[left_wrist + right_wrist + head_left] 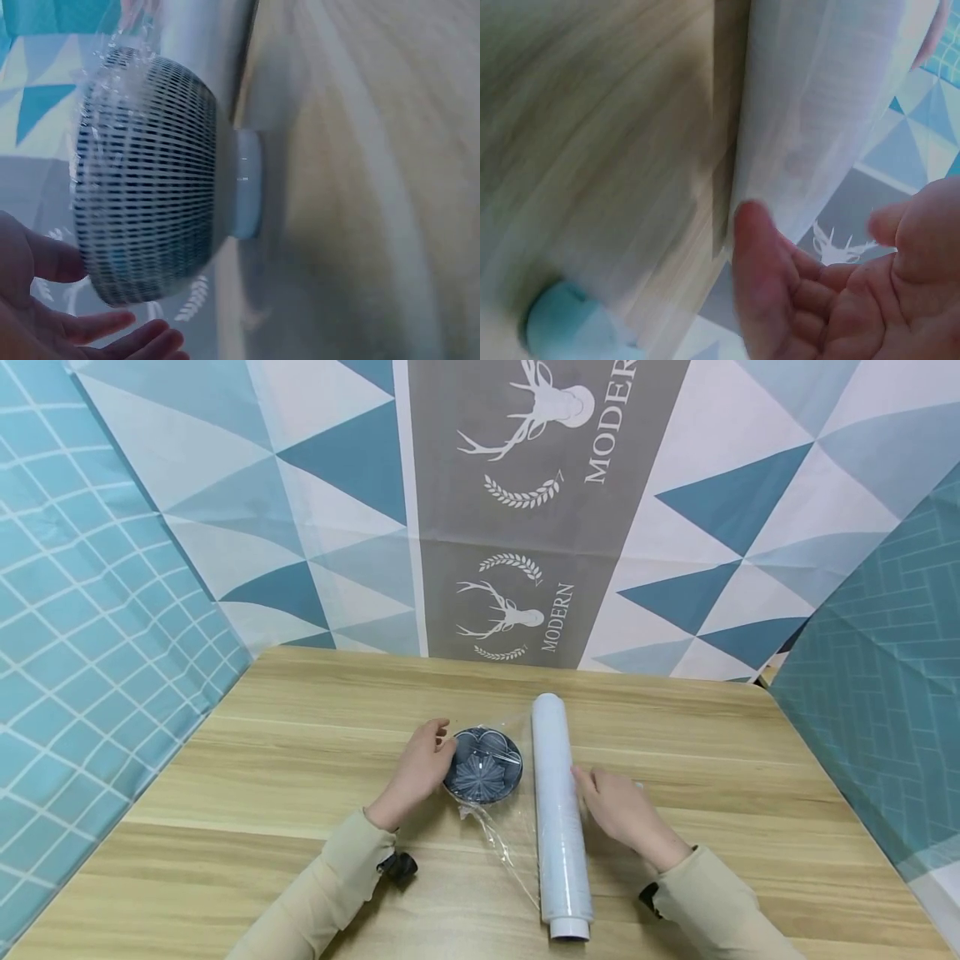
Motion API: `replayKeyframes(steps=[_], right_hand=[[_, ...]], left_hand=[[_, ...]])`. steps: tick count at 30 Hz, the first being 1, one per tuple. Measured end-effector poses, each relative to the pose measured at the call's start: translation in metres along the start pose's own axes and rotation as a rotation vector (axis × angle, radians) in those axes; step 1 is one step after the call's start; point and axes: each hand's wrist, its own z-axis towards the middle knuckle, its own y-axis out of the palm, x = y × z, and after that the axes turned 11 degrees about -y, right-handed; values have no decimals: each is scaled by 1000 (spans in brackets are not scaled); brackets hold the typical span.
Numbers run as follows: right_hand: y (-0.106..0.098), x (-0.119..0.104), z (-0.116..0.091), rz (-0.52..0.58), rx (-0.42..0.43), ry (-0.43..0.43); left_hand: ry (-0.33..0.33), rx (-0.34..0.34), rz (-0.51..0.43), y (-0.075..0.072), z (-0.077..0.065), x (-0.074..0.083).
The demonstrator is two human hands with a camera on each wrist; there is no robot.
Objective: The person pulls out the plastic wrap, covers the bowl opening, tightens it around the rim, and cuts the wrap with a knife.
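Observation:
A dark blue patterned bowl [483, 767] stands upright on the table with clear plastic wrap stretched over its top. Its checked outer wall [146, 180] and pale foot show in the left wrist view. My left hand [422, 766] is at the bowl's left side, thumb against the rim and fingers loosely extended. To the right of the bowl lies a long roll of plastic wrap [558, 818], from which a thin sheet [498, 843] runs to the bowl. My right hand [618, 806] is just right of the roll, fingertips close to its side, fingers loosely bent around nothing.
A teal object [570, 322] sits on the table near my right hand, mostly hidden behind it in the head view. The wood-grain table [300, 760] meets a patterned cloth wall [502, 527] at the back. Tiled-print cloths hang at both sides.

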Motion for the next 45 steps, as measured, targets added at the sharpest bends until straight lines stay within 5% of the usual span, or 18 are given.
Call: replayKeyframes(steps=[11, 30, 45], right_hand=[[-9, 19, -6, -105, -25, 38], [-12, 42, -9, -103, -19, 119], [-16, 41, -7, -80, -59, 150]], left_hand=[[195, 76, 158, -6, -15, 20], [287, 0, 201, 10, -30, 38], [371, 16, 226, 22, -34, 45]])
